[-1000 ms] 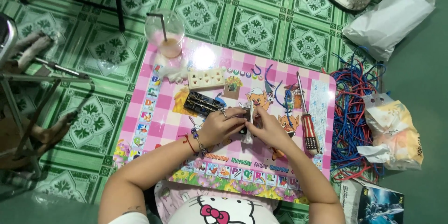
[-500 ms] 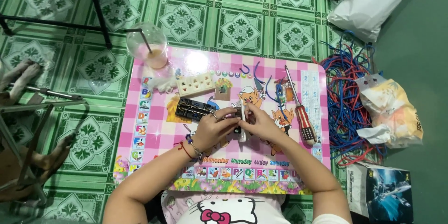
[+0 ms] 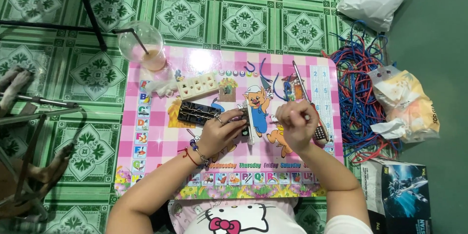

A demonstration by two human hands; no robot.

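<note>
White socket strip (image 3: 250, 122) sits mid-surface, left hand (image 3: 223, 134) clamped on it, fingers also over a small dark part I can't make out. Right hand (image 3: 296, 126) is just right of the strip, apart from it, fisted; whether it pinches something small, can't tell. Looks like the wiring or assembly step on the strip. Next move likely needs the right hand back at the strip while the left keeps it steady. Screwdriver (image 3: 307, 98) just beyond the right hand, black socket body (image 3: 197, 113) and cream socket strip (image 3: 197, 86) to the left, wire pile (image 3: 359, 92) off the pink surface (image 3: 161, 141).
</note>
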